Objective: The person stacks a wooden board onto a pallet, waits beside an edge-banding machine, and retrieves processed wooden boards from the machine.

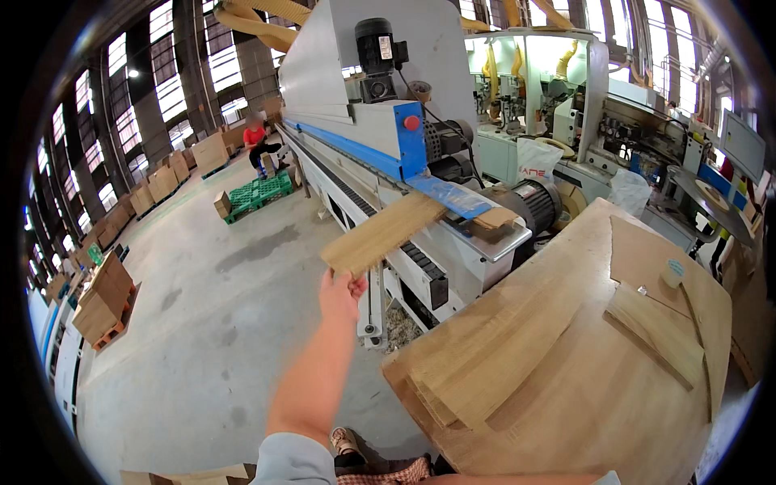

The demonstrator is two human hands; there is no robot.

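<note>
My left hand [343,293] is closed on the near end of a flat wooden board [384,236] with a light wood grain. The board's far end rests at the end of a long white and blue machine [477,250], next to a strip of blue film [449,196]. Fingers and thumb pinch the board's edge, and the arm is stretched forward. My right forearm [517,479] crosses the bottom edge of the picture; its hand is out of sight.
A wooden worktable [517,412] at the right holds several boards [656,331] and a small pale round object [672,273]. A dark motor [533,202] sits beside the machine's end. Farther left, a person in red [255,137] sits near a green pallet [257,196]. Stacked cartons [105,295] line the left.
</note>
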